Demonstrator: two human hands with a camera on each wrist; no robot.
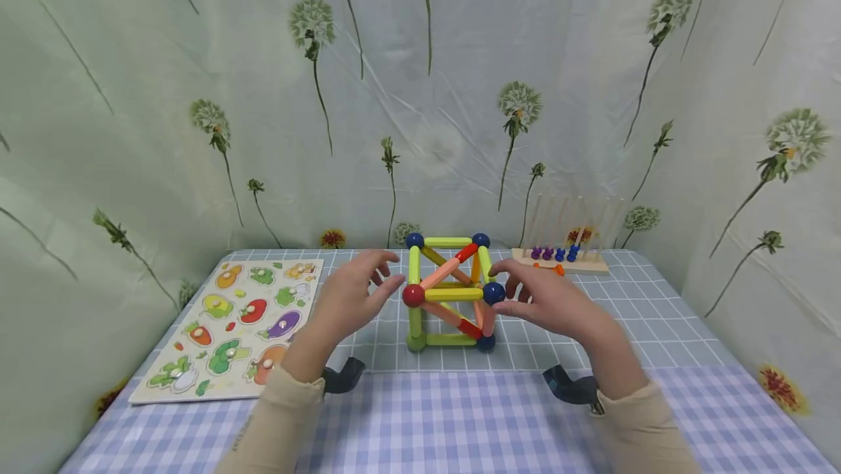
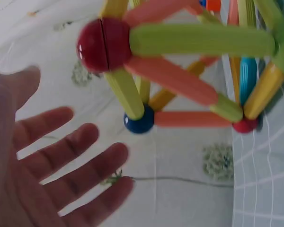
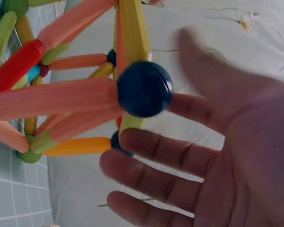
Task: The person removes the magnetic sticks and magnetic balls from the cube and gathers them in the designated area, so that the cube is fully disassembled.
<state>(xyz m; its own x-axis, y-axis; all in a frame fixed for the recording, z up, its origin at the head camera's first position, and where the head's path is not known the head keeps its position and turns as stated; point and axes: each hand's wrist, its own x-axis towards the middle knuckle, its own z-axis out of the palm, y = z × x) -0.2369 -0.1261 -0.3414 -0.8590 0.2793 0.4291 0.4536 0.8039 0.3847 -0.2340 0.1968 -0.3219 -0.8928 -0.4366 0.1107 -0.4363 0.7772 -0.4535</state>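
A cube-shaped frame of coloured magnetic rods and balls (image 1: 453, 294) stands on the table at the middle of the head view, with diagonal rods across its faces. My left hand (image 1: 358, 291) is left of it, fingers spread and apart from the red ball (image 2: 104, 45) at the near upper left corner. On the other side, my right hand (image 1: 545, 295) is beside the dark blue ball (image 3: 145, 89) at the near upper right corner. Its thumb and fingers stand apart around that ball, fingertips close to the rods. Neither hand grips anything.
To the left lies a wooden vegetable puzzle board (image 1: 230, 379). At the back right stands a wooden peg rack (image 1: 594, 266) with purple and blue beads, small orange pieces (image 1: 558, 269) in front. A checked cloth (image 1: 447, 423) covers the front; a dandelion-print curtain (image 1: 434, 94) hangs behind.
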